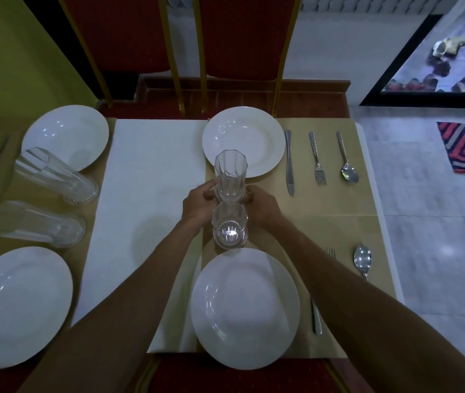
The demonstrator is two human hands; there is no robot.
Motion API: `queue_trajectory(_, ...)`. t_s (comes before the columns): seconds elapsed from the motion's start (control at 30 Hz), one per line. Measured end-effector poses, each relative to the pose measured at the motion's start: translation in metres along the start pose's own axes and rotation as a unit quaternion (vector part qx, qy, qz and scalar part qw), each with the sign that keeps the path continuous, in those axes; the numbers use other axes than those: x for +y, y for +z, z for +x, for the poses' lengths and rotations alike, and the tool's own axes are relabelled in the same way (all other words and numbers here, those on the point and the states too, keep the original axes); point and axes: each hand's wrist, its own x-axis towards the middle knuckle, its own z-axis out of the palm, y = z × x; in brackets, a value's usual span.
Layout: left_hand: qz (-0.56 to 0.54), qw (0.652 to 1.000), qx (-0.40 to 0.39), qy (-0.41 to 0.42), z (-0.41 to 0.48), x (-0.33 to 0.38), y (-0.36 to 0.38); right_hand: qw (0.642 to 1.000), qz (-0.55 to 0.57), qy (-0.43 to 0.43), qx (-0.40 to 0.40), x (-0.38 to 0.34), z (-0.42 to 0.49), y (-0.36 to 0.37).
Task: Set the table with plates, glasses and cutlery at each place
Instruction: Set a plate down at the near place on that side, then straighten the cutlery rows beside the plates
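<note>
Nearest the lens, at lower centre: near plate, white, on the tan placemat. Just past its far rim, near glass, upright, flanked by both wrists but gripped by neither.

Directly above it in the frame, far glass, upright, held low on its body from both sides: left hand with fingers curled round the left wall, right hand with fingers curled round the right. Base hidden behind the near glass and the fingers, so resting or hovering, cannot tell. Two hands on one glass probably for steadiness and for lining it up between far plate and near glass, one glass at the head of each facing place.

Right of the far plate, parallel and apart, handles toward the top of the frame: far knife, far fork, far spoon. Right of the near plate, mirrored for the opposite seat and partly covered by the right forearm: near knife, near fork, near spoon.

Down the middle, white runner. At the left edge, upper-left plate and lower-left plate, with upper-left glass and lower-left glass between them, drawn slantwise, likely bent by the wide lens rather than tipped. Dim cutlery at far left, too dark to sort.

Judged from this layout, nearly finished, with glass placement on the right pair as the step in hand.
</note>
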Motion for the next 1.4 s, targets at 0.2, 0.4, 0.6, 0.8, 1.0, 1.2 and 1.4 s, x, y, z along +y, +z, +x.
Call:
queue_trajectory(0.2,0.020,1.000,0.018,0.007,-0.001,0.001,0.002,1.000,0.002,0.009,0.004,0.000,-0.003,0.004)
queue_trajectory(0.4,0.022,0.999,0.019,-0.017,-0.001,-0.002,0.004,1.000,-0.013,0.003,0.002,0.001,-0.007,0.001)
queue_trajectory(0.6,-0.068,0.994,0.049,-0.068,-0.002,-0.015,0.001,0.998,0.043,0.036,0.013,0.004,-0.018,-0.002)
queue_trajectory(0.8,-0.156,0.978,0.109,-0.082,-0.059,-0.035,-0.002,0.991,0.095,0.036,0.090,0.013,-0.049,-0.002)
queue_trajectory(1.0,-0.160,0.975,0.132,-0.083,-0.126,-0.051,0.005,0.983,0.111,0.031,0.140,0.042,-0.101,-0.015)
queue_trajectory(1.2,-0.084,0.993,0.052,-0.069,-0.159,-0.057,0.044,0.980,0.114,0.048,0.155,0.071,-0.137,-0.011)
queue_trajectory(1.4,-0.003,0.997,-0.060,0.043,-0.173,-0.036,0.077,0.983,0.113,0.041,0.141,0.089,-0.169,-0.011)
